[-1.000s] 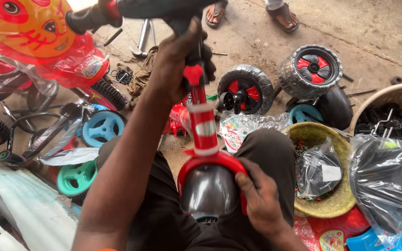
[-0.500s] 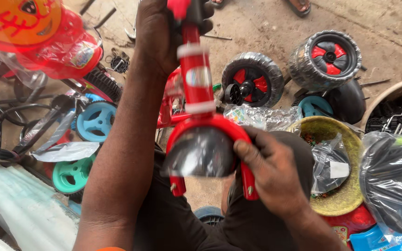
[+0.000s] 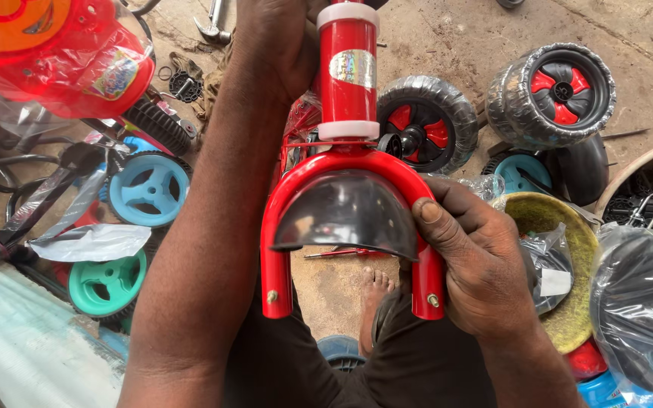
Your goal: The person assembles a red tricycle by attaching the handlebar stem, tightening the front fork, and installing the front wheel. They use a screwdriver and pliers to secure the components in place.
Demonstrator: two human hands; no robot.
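Red plastic filled both hands: the left hand was wrapped round the fork's upright tube near the top edge of view, and the right hand was closed on the right leg of the fork, thumb pressed on the black mudguard set under the arch. The fork was held upright over the person's lap, its two legs pointing down, a bolt in each tip. Beyond it lay a black wheel with red spokes, two more stacked to the right, a blue wheel and a green wheel on the left, and a yellow basket beside the right wrist.
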